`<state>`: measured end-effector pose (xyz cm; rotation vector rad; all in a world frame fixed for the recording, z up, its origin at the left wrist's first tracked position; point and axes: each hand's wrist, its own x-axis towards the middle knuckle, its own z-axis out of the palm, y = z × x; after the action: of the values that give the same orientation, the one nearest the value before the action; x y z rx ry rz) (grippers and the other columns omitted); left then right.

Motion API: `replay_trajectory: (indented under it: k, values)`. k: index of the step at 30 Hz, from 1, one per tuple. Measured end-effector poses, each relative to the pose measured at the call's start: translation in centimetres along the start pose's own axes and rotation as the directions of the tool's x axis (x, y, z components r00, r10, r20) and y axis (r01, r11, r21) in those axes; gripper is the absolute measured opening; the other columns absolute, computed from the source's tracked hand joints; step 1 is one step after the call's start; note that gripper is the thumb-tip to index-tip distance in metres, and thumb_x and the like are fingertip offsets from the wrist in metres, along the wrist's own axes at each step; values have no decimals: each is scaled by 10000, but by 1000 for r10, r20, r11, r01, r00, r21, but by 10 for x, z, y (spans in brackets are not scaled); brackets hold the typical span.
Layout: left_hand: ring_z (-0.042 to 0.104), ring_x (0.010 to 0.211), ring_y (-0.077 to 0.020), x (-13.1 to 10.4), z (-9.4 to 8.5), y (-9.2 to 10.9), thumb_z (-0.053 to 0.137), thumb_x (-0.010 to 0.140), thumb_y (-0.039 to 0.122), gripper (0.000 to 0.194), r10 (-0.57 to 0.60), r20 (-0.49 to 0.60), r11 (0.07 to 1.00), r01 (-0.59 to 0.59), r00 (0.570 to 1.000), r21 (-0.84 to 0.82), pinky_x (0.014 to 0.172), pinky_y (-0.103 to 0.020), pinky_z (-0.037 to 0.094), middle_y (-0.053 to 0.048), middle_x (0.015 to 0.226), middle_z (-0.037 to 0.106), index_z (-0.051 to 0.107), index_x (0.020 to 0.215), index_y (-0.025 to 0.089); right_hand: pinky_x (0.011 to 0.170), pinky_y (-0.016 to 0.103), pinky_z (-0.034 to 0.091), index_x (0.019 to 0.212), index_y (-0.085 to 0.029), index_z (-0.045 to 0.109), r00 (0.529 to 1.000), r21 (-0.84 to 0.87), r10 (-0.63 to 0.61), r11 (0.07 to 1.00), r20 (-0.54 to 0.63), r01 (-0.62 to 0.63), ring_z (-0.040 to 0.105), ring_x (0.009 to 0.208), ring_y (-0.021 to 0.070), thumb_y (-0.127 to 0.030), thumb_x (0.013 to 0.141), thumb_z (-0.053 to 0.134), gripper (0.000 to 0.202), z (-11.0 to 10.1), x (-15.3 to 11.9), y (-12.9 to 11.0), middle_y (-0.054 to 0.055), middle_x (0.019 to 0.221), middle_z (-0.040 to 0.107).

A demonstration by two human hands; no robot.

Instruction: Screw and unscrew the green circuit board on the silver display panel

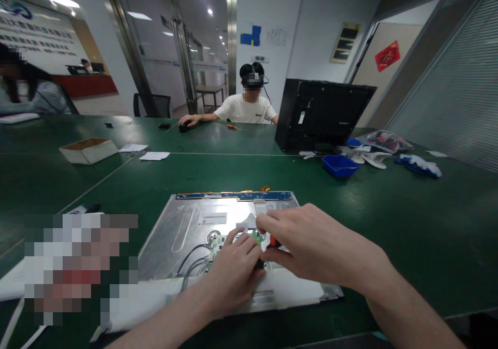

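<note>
The little green board (218, 242) sits on the silver panel (163, 237), on the near side of the tabletop (389, 219), with wires (185, 279) running left; the job looks unfinished, but I can't see what's left. The left hand (240, 255) curls over the board, gripping or not I can't tell. The right hand (299, 237), wrist bent, pinches an orange thing (274, 241).

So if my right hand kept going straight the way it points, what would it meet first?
Likely your left hand, at the board, just left of the right hand; depth is hard to judge.
</note>
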<state>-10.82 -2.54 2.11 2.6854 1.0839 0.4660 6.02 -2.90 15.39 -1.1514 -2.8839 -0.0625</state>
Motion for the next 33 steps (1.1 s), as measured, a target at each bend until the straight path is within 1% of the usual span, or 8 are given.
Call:
replay_trajectory:
  k: [9,13,17,24,33]
  values:
    - [486,1046,-229,0,-1,-2,575,822,241,156,19,8,999,-19,1000,48,1078,-455,189,-40,1028,579,556,974,210,508,262,282,926,-203,497,999,-49,29,998,24,-28,577,668,165,-256,840,533,107,-1,-3,5,21,834,649]
    - [454,1115,-245,0,-2,-5,550,841,239,182,25,-10,997,-24,1000,73,1062,-475,209,-54,1092,564,536,1020,212,507,268,287,912,-205,482,998,-41,-10,999,56,12,576,677,166,-218,821,532,104,-3,-7,5,19,829,633]
    - [419,1172,-259,1,-1,-8,555,835,238,202,41,-15,995,-39,999,90,1064,-481,204,-67,1152,549,528,1033,207,503,273,286,922,-207,471,997,-24,-28,999,78,30,584,700,165,-197,798,557,152,-4,-7,4,14,836,626]
    - [420,1161,-258,0,0,-7,554,844,241,210,28,-14,996,-27,1000,83,1072,-481,196,-63,1148,542,531,1051,212,512,270,271,911,-209,466,998,-21,-25,999,53,26,572,693,161,-214,837,517,90,-2,-4,5,13,842,625]
    - [449,1128,-245,0,0,-6,528,861,228,194,37,-26,997,-35,999,73,1077,-488,198,-62,1108,551,522,1053,209,520,268,287,891,-205,466,997,-5,-30,1000,69,31,573,709,151,-188,813,564,127,-1,-2,9,1,834,622]
